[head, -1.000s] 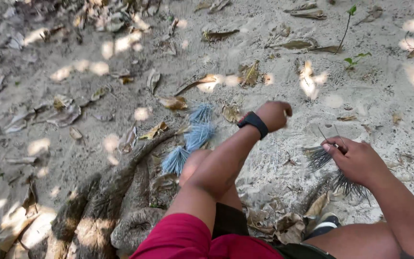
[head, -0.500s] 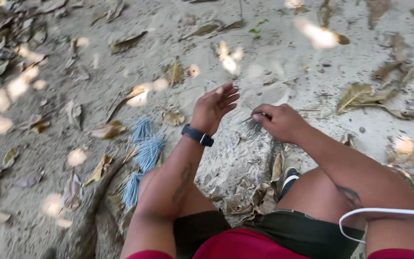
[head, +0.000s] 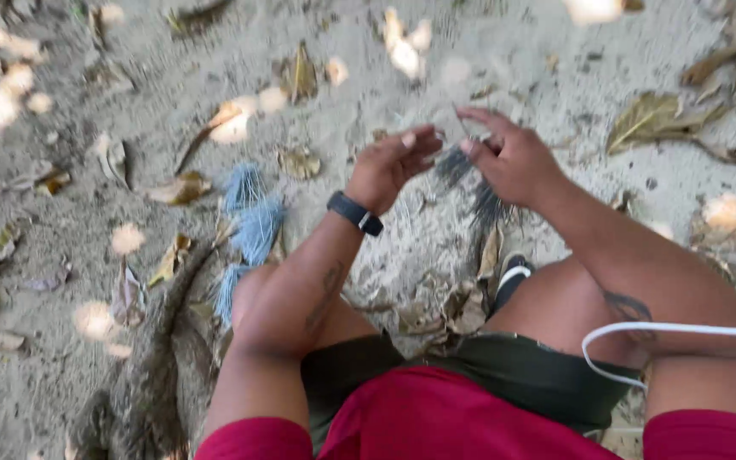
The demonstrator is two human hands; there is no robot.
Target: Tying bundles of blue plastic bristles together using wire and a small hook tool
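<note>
I sit on sandy ground with my knees up. My right hand (head: 511, 158) pinches a small bunch of thin dark fibres (head: 479, 192) that hang down below it. My left hand (head: 392, 166), with a black band on its wrist, is raised beside it, its fingertips touching the top of the same bunch. Three pale blue fibre tufts (head: 253, 223) lie on the sand to the left of my left arm, apart from both hands.
Dry brown leaves (head: 653, 119) are scattered over the sand all round. A dark tree root (head: 159, 341) runs along the lower left. A white cable (head: 666, 330) crosses my right thigh. A black shoe (head: 511, 277) shows between my legs.
My left hand has swung from stretched out on the left over to my right hand and now touches the dark bunch. The view has shifted so both hands sit near the middle.
</note>
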